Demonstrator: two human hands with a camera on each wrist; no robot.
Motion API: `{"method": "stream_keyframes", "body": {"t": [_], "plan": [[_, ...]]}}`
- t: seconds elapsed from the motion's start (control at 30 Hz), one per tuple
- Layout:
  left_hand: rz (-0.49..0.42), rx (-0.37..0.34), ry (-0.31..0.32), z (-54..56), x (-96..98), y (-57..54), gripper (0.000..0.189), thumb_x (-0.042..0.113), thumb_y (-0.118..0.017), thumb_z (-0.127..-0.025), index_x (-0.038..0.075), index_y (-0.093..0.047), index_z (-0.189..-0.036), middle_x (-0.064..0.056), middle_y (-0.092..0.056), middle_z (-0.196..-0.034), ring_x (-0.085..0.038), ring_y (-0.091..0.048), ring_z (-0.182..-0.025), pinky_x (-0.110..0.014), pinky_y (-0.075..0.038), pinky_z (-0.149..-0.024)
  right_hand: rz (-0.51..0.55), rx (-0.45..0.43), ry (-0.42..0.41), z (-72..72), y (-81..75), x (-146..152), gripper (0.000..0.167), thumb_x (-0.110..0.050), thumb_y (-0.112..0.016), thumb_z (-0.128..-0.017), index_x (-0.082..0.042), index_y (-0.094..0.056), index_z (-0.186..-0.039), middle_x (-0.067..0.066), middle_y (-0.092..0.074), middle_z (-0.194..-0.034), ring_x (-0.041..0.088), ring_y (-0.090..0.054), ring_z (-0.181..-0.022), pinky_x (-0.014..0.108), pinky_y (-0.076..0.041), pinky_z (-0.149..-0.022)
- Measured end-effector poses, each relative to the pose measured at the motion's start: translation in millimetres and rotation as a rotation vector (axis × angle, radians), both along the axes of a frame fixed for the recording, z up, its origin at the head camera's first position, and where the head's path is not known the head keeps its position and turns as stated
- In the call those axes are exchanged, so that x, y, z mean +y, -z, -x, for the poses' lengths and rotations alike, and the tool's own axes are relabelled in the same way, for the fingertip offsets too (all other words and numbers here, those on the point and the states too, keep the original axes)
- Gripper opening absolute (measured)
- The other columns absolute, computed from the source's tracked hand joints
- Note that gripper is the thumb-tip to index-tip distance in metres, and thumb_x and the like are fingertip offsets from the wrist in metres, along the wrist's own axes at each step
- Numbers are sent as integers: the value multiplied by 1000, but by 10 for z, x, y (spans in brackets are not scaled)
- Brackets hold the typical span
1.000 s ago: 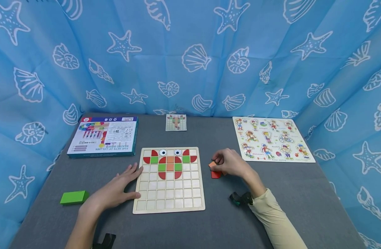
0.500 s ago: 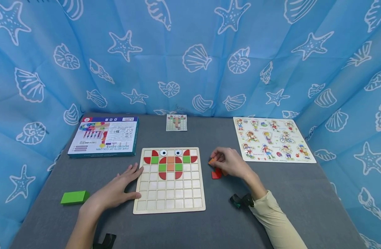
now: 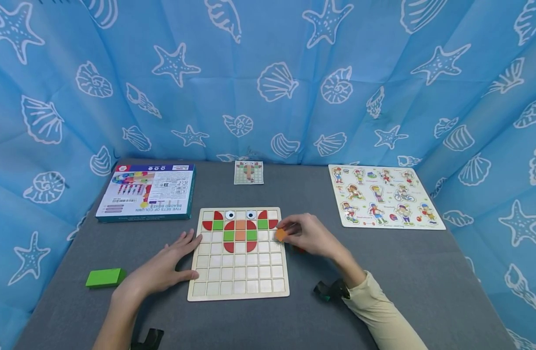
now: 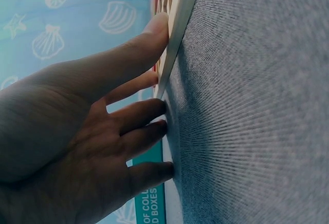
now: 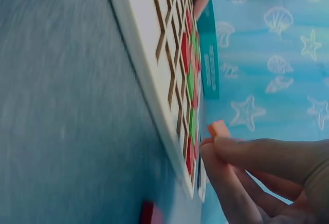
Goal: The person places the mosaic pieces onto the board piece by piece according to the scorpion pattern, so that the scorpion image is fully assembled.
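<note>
A pale wooden grid board [image 3: 239, 289] bears red, green and orange pieces and two eye tiles in its upper rows. My left hand [image 3: 165, 265] rests at the board's left edge, thumb and fingers spread; the left wrist view shows the thumb [image 4: 157, 26] on the rim. Between thumb and fingertips, my right hand [image 3: 309, 236] pinches an orange square tile [image 3: 280, 235] over the board's right edge. The same orange tile [image 5: 218, 129] shows above the board in the right wrist view. Some red pieces [image 3: 299, 249] lie partly hidden beneath the right hand.
A small pattern card [image 3: 248, 173] lies behind the board. At the back left is a flat box [image 3: 145, 192]; a green block [image 3: 105, 278] sits on the left. A picture puzzle board [image 3: 384, 197] lies at the back right. A blue curtain [image 3: 268, 73] encloses the table.
The right hand has picked an orange tile from the small pile right of the board and carried it left to the board's right edge. The left hand has stayed put.
</note>
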State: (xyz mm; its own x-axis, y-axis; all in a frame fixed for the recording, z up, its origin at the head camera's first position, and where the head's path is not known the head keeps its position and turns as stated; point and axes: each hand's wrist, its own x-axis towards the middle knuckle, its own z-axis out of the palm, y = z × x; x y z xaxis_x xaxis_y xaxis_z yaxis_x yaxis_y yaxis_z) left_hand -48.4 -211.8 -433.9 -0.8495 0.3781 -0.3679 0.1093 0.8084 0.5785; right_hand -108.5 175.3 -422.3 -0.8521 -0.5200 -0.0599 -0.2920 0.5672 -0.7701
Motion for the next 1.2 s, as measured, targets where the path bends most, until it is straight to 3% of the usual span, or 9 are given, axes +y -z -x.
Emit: {"method": "stream_keyframes", "body": {"t": [0.2,0.47,0.93,1.2], "plan": [[2,-2,0,-5,-1,2,96,39,-85,-94,7,-35,-170,-29,-21,-179,-55,-16,-166,-84,-18,-125,6,-13,-45,-67,2,-217,24,-3,-82,-94,1,-78,-117,14,-82,-108,11,-77,-90,20,-63,-77],[-5,-2,-1,-14,-5,11,96,38,-85,-94,7,-35,-170,-28,-21,-179,-55,-16,-166,-84,-17,-125,-19,45,-153,-122,44,-550,22,-10,-87,-92,-3,-79,-111,1,-75,-87,-1,-63,-77,16,-57,-73],[-6,15,-5,-9,-14,25,97,39,-85,-93,7,-35,-170,-28,-21,-179,-55,-16,-166,-85,-17,-125,-119,81,-149,-103,75,-884,23,-13,-87,-93,-1,-78,-110,1,-70,-79,3,-57,-71,17,-49,-68],[-3,5,-5,0,-8,20,97,38,-86,-93,7,-35,-170,-28,-20,-179,-54,-15,-166,-84,-16,-125,-101,82,-159,-91,65,-869,23,-10,-86,-93,0,-77,-113,3,-75,-86,4,-63,-77,18,-55,-74]]}}
